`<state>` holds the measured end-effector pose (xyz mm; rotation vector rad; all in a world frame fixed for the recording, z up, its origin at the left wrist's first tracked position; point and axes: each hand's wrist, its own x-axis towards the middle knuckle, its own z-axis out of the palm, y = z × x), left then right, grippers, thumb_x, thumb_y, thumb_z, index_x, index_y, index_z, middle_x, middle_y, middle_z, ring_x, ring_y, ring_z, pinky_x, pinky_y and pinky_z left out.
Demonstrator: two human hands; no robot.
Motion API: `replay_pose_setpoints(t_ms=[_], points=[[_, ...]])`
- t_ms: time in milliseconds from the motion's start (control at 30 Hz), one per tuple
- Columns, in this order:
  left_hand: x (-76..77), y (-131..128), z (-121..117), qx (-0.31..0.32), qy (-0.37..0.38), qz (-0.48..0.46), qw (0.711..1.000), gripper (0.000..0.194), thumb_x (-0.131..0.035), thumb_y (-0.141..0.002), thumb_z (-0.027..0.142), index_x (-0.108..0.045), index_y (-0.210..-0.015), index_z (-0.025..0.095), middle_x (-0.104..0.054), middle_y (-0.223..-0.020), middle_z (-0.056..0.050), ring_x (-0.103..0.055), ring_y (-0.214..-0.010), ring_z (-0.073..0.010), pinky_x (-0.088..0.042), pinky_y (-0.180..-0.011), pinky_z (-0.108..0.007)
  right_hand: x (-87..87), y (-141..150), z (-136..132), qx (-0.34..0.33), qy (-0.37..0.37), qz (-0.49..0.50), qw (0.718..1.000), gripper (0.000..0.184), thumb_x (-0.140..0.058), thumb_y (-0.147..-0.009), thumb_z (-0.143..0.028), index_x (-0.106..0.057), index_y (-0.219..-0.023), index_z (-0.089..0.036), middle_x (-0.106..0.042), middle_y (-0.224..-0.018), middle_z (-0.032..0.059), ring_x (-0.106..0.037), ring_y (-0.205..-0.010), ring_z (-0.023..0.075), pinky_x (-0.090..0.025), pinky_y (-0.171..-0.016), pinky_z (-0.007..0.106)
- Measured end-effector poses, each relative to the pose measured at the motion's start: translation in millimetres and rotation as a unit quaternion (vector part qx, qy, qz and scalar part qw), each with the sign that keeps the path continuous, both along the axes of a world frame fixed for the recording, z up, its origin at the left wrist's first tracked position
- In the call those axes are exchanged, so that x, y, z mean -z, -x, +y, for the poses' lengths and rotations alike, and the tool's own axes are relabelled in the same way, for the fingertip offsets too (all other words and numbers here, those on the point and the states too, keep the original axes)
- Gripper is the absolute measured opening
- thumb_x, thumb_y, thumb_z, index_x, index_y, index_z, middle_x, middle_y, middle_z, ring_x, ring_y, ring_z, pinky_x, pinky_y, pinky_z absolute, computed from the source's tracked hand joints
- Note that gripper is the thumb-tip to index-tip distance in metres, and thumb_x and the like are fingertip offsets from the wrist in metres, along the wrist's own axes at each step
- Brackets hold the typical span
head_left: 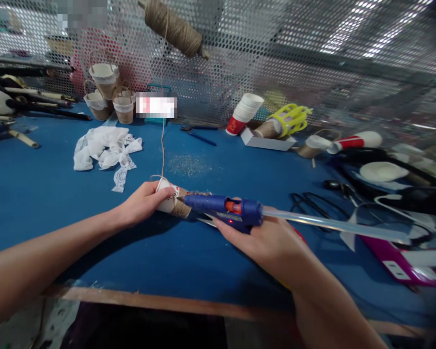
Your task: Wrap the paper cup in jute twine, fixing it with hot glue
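My left hand (145,201) grips a paper cup (166,206) lying on its side, its lower part wrapped in brown twine. From the cup a strand of twine (163,145) runs up to a large spool (172,28). In my right hand (265,237) is a blue hot glue gun (221,208), with a long clear glue stick (334,225) out of its back and a small red light lit. The gun's nozzle is right at the cup, near my left thumb; contact is unclear. Scissors (209,220) lie partly hidden under my right hand.
Several twine-wrapped cups with handles (105,80) are stacked at the back left. White lace (103,148) lies in a heap before them. Pliers (201,135), stacked paper cups (244,114) and a white box (269,140) sit along the mesh wall. Black cables (316,206) and a purple case (396,261) crowd the right.
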<state>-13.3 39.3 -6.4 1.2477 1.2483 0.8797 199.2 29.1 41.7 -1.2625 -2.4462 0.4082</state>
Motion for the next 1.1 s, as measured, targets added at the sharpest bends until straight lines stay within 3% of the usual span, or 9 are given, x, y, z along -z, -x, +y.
replay_pose_setpoints(t_ms=[300, 500, 667, 867, 1100], points=[[1.6, 1.1, 1.0, 0.004, 0.001, -0.018, 1.0, 0.033, -0.05, -0.075, 0.039, -0.065, -0.083, 0.01, -0.066, -0.078, -0.005, -0.055, -0.066, -0.0143, -0.04, -0.063, -0.022, -2.2, -0.3, -1.4, -0.024, -0.016, -0.001, 1.0, 0.015, -0.048, -0.076, -0.024, -0.058, -0.065, -0.022, -0.06, -0.064, 0.004, -0.057, -0.062, 0.0192, -0.045, -0.064, 0.032], [1.2, 0.2, 0.1, 0.0, -0.005, -0.017, 1.0, 0.032, -0.049, -0.076, 0.039, -0.064, -0.082, 0.011, -0.067, -0.08, -0.007, -0.057, -0.07, -0.0161, -0.042, -0.066, -0.024, -4.2, 3.2, -2.2, 0.001, 0.045, 0.036, 0.998, 0.014, -0.05, -0.076, -0.024, -0.057, -0.064, -0.023, -0.057, -0.056, 0.0009, -0.05, -0.049, 0.0144, -0.042, -0.049, 0.027], [0.4, -0.1, -0.3, 0.005, 0.004, -0.035, 0.999, 0.032, -0.049, -0.076, 0.039, -0.064, -0.081, 0.011, -0.067, -0.08, -0.007, -0.059, -0.074, -0.0176, -0.043, -0.07, -0.025, -1.5, 1.0, -3.3, -0.002, 0.044, 0.027, 0.999, 0.012, -0.054, -0.074, -0.023, -0.053, -0.062, -0.023, -0.059, -0.06, 0.0006, -0.053, -0.054, 0.0149, -0.044, -0.056, 0.028], [4.2, 2.0, 1.0, -0.007, -0.011, 0.0, 1.0, 0.033, -0.049, -0.075, 0.04, -0.063, -0.079, 0.01, -0.066, -0.076, -0.006, -0.057, -0.067, -0.0155, -0.042, -0.065, -0.025, -0.1, -0.7, -4.8, 0.016, 0.054, 0.056, 0.997, 0.011, -0.055, -0.075, -0.025, -0.051, -0.066, -0.022, -0.058, -0.061, -0.0018, -0.053, -0.054, 0.0138, -0.042, -0.052, 0.026], [1.1, 0.7, 0.2, 0.009, -0.002, -0.024, 1.0, 0.034, -0.049, -0.077, 0.039, -0.064, -0.084, 0.01, -0.067, -0.083, -0.009, -0.059, -0.075, -0.0178, -0.043, -0.071, -0.026, -2.8, 1.8, -6.3, 0.018, 0.059, 0.049, 0.997, 0.011, -0.055, -0.075, -0.025, -0.051, -0.065, -0.022, -0.057, -0.06, -0.0028, -0.052, -0.053, 0.0123, -0.042, -0.053, 0.025]])
